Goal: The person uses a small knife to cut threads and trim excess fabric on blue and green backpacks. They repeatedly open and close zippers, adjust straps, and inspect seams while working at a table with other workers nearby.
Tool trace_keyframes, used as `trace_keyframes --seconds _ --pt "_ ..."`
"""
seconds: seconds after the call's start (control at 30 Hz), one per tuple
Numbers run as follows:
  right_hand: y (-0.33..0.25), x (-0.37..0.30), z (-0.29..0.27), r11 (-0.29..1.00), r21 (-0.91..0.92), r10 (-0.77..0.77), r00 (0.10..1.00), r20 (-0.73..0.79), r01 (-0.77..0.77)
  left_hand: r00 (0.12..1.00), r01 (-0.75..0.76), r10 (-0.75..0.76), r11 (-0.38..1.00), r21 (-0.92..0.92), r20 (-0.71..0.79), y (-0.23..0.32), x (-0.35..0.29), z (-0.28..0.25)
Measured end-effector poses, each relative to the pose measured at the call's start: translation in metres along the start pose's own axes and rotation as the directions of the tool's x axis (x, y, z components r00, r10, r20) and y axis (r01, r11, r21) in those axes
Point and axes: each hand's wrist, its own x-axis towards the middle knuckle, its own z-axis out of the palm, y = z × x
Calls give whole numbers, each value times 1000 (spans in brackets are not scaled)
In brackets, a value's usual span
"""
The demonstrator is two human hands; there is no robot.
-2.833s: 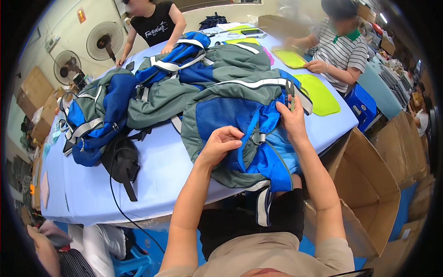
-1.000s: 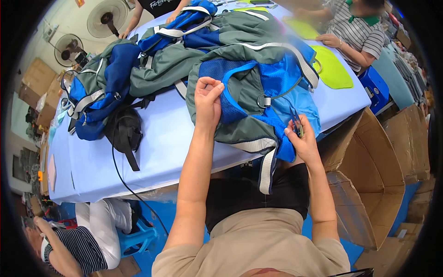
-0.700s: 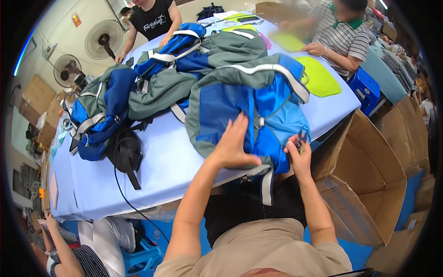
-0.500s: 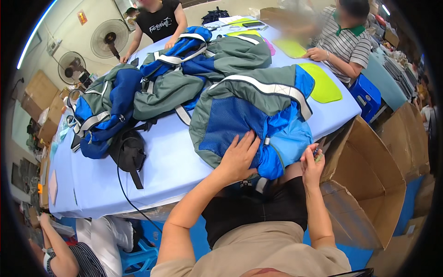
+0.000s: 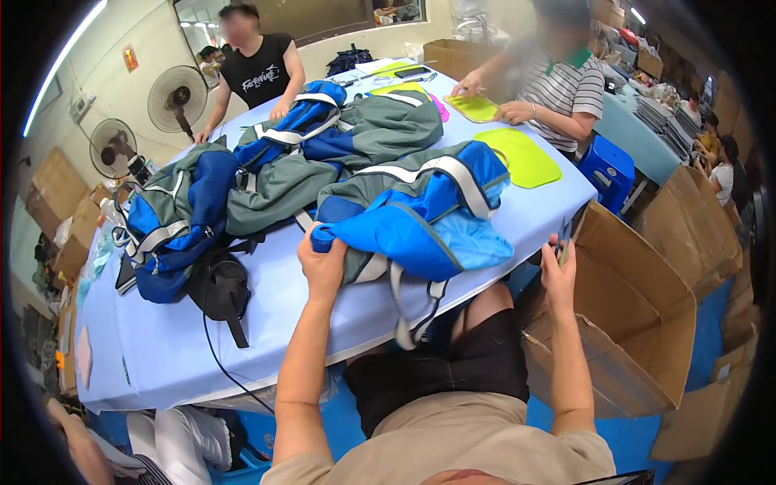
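A blue and grey-green bag point(image 5: 404, 230) with white straps lies at the near edge of the table, partly folded over. My left hand point(image 5: 322, 263) pinches the blue fabric at the bag's left end, and a flap of it stretches to the right. A looped strap hangs over the table edge towards my lap. Raised beside the table's right edge, my right hand point(image 5: 558, 267) is closed round small thread snips point(image 5: 563, 240) with dark pointed blades, apart from the bag. Their handles are mostly hidden in my fingers.
More such bags point(image 5: 283, 190) are heaped on the light-blue table point(image 5: 162, 356). A black pouch point(image 5: 221, 283) lies at left. Yellow-green panels point(image 5: 524, 158) lie near a seated co-worker point(image 5: 558, 89); another person point(image 5: 259, 73) stands opposite. An open cardboard box point(image 5: 622, 299) stands at my right.
My left hand has gone from lying flat on the bag to gripping its left end. The bag is turned and folded over, showing more blue fabric. My right hand has risen slightly with the snips.
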Motion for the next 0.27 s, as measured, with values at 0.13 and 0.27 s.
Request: trace_keyframes --seconds 0.13,0.27 --pt "22 57 12 921 -362 -134 989 60 147 984 -59 65 997 41 -167 11 2 -31" --pt "68 105 50 761 -564 -254 947 195 321 933 8 99 956 294 -346 -10 14 -101"
